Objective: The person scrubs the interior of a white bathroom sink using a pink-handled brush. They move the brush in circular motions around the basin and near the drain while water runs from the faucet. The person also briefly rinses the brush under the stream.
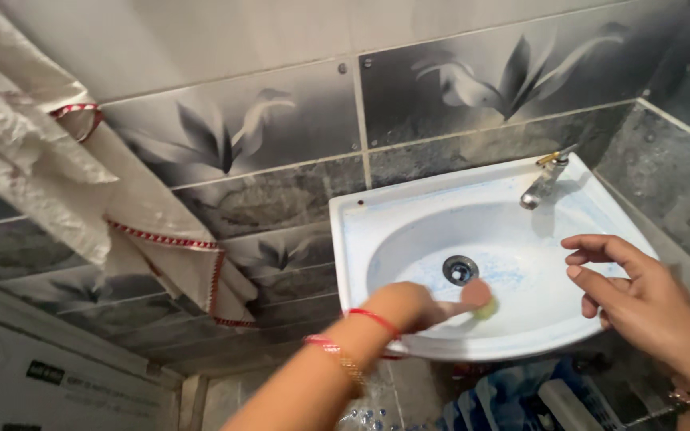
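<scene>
A tiled wall is seen first, its glossy grey panels printed with pale leaf shapes, with darker stone-look tiles running below and round the corner at the right. A cream cloth with red trim is draped down at the left, crumpled and soft against the hard tile.

A white ceramic wash basin is fixed to the wall, smooth and rounded, and its bowl is dusted with a bluish powdery film. A round metal drain is set in the bottom of the bowl. A small metal tap with a brass-coloured top is mounted at the far rim, and its spout is angled over the bowl.

The left hand is reached into the basin, and its fingers are closed on a small yellow-green scrub pad, which is pressed against the bowl's inner wall just below the drain. 1 red bangle and 1 beaded one are worn at that wrist.

The right hand is held over the basin's right rim, with fingers loosely curled and apart, and nothing is gripped in it.

Blue plastic items are glimpsed beneath the basin, too blurred to be told apart.
</scene>
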